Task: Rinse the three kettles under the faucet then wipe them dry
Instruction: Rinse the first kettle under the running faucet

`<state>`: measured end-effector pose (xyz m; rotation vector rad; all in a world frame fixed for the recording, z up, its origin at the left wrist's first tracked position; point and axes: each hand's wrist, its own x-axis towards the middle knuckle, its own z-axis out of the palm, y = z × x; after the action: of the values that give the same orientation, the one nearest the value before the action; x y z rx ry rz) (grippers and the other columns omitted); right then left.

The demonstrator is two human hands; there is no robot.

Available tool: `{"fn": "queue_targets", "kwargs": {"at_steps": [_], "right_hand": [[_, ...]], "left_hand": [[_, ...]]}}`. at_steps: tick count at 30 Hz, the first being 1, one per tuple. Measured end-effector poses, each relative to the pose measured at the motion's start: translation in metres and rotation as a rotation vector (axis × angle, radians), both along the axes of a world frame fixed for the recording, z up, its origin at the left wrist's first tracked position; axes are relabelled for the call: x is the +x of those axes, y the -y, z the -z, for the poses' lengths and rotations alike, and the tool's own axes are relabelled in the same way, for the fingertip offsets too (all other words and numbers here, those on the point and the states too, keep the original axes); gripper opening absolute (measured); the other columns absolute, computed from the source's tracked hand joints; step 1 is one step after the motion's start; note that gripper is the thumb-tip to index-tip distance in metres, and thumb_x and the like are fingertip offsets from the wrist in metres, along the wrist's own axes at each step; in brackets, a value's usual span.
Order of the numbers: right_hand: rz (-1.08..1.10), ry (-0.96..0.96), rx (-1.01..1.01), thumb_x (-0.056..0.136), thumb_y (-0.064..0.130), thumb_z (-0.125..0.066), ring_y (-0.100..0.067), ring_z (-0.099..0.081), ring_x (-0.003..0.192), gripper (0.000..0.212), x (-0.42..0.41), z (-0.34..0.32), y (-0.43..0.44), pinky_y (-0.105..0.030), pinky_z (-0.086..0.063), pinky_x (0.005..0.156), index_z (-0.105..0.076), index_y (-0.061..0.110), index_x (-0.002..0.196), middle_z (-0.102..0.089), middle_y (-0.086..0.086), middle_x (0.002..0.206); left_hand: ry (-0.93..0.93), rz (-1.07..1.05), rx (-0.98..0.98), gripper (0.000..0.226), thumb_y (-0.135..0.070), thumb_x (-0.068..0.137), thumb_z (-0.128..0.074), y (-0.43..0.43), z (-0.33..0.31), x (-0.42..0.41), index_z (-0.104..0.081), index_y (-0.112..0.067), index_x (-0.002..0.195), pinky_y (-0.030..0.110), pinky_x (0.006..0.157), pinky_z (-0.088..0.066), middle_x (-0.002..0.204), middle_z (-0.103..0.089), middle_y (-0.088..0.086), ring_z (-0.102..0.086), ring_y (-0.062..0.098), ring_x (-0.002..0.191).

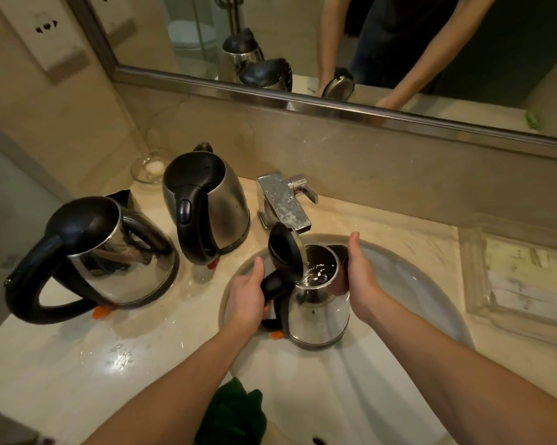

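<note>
- A beige stone counter (78, 364) in a bathroom carries a white sink (399, 284), and a wide mirror (302, 43) hangs on the wall behind it.
- A metal faucet (283, 203) stands at the back edge of the sink.
- The small kettle (318, 309) is upright inside the sink, directly under the faucet. Its black lid (283, 248) is open and water glitters inside.
- The left hand (248, 297) grips the kettle's black handle with curled fingers.
- The right hand (362, 274) holds the kettle's steel body from the right side, with the thumb up and the fingers wrapped behind.
- The middle kettle (212, 200) stands on the counter just left of the faucet.
- The big kettle (116, 258) stands near the counter's left edge.
- A green cloth (232, 412) lies at the sink's front edge.
- A glass dish (150, 168) sits in the back left corner.
- A tray (524, 277) lies at the right edge.
</note>
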<state>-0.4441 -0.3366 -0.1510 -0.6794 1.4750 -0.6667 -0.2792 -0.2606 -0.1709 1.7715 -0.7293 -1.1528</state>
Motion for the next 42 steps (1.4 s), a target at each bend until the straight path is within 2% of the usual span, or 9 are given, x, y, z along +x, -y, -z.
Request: {"fn": "queue_targets", "kwargs": {"at_steps": [4,6,10,16,21,27,35,39,42], "right_hand": [[-0.055,-0.037,-0.008,0.092,0.073,-0.024,-0.016,-0.064,0.097,0.075,-0.006,-0.012,-0.011,-0.033,-0.048,0.091,-0.065,0.015,0.118,-0.074,-0.003,0.100],[-0.070,-0.046,-0.010,0.093,0.071,-0.023,-0.015,-0.062,0.100,0.074,-0.010,-0.023,-0.022,-0.036,-0.036,0.108,-0.061,0.014,0.120,-0.072,-0.002,0.101],[-0.016,-0.151,-0.173,0.098,0.064,-0.023,-0.018,-0.022,0.147,0.067,-0.013,-0.065,-0.048,-0.037,-0.013,0.117,-0.023,0.027,0.154,-0.026,0.004,0.160],[-0.170,-0.524,-0.560,0.090,0.070,-0.029,-0.019,-0.008,0.150,0.086,0.000,-0.122,-0.081,-0.042,-0.010,0.122,-0.013,0.016,0.156,-0.012,-0.003,0.164],[-0.155,-0.869,-0.553,0.093,0.069,-0.029,-0.027,-0.009,0.150,0.087,-0.005,-0.153,-0.082,-0.046,-0.011,0.120,-0.010,0.011,0.155,-0.011,-0.010,0.163],[-0.113,-0.923,-0.453,0.094,0.068,-0.028,-0.033,-0.018,0.147,0.087,-0.016,-0.185,-0.074,-0.047,-0.016,0.117,-0.015,0.007,0.154,-0.018,-0.014,0.161],[-0.034,-0.381,-0.266,0.097,0.066,-0.020,-0.031,-0.040,0.136,0.079,0.021,-0.201,-0.086,-0.046,-0.033,0.109,-0.039,0.006,0.145,-0.046,-0.013,0.146],[-0.043,-0.272,-0.253,0.097,0.067,-0.018,-0.024,-0.055,0.099,0.068,0.056,-0.217,-0.096,-0.033,-0.048,0.061,-0.045,0.015,0.131,-0.059,-0.010,0.124],[-0.083,-0.218,-0.257,0.097,0.067,-0.020,-0.017,-0.053,0.082,0.070,0.084,-0.218,-0.105,-0.029,-0.042,0.052,-0.042,0.014,0.137,-0.059,-0.007,0.115]], "left_hand": [[-0.020,-0.087,0.033,0.049,-0.052,0.097,-0.036,-0.014,-0.009,-0.011,-0.056,-0.019,0.067,0.026,0.052,-0.036,0.047,-0.047,-0.004,-0.046,0.010,0.044],[0.039,-0.089,0.039,0.055,-0.052,0.097,-0.036,-0.022,-0.016,-0.017,-0.051,-0.016,0.058,0.027,0.056,-0.036,0.048,-0.047,0.000,-0.048,0.009,0.043],[0.102,-0.083,0.054,0.061,-0.056,0.095,-0.036,-0.039,-0.030,-0.025,-0.052,-0.012,0.057,0.028,0.056,-0.038,0.052,-0.049,0.006,-0.052,0.016,0.050],[0.114,-0.058,0.030,0.073,-0.070,0.086,-0.034,-0.057,-0.056,-0.039,-0.056,-0.010,0.050,0.040,0.066,-0.051,0.053,-0.057,0.012,-0.062,0.031,0.059],[0.081,-0.078,-0.032,0.064,-0.067,0.088,-0.037,-0.060,-0.104,-0.046,-0.051,-0.016,0.052,0.044,0.070,-0.053,0.055,-0.056,0.008,-0.062,0.029,0.062],[0.047,-0.073,-0.086,0.063,-0.068,0.088,-0.038,-0.064,-0.145,-0.033,-0.054,-0.015,0.058,0.035,0.062,-0.045,0.058,-0.054,0.006,-0.057,0.023,0.060],[0.019,-0.145,-0.245,0.063,-0.068,0.086,-0.041,-0.088,-0.191,0.014,-0.053,-0.017,0.051,0.045,0.070,-0.052,0.052,-0.052,0.003,-0.060,0.028,0.061],[0.025,-0.205,-0.262,0.065,-0.068,0.086,-0.040,-0.111,-0.201,0.038,-0.053,-0.015,0.051,0.043,0.065,-0.050,0.047,-0.050,0.001,-0.056,0.026,0.054],[0.017,-0.282,-0.276,0.066,-0.068,0.086,-0.040,-0.133,-0.202,0.058,-0.055,-0.017,0.048,0.042,0.063,-0.048,0.045,-0.049,0.000,-0.055,0.025,0.053]]}}
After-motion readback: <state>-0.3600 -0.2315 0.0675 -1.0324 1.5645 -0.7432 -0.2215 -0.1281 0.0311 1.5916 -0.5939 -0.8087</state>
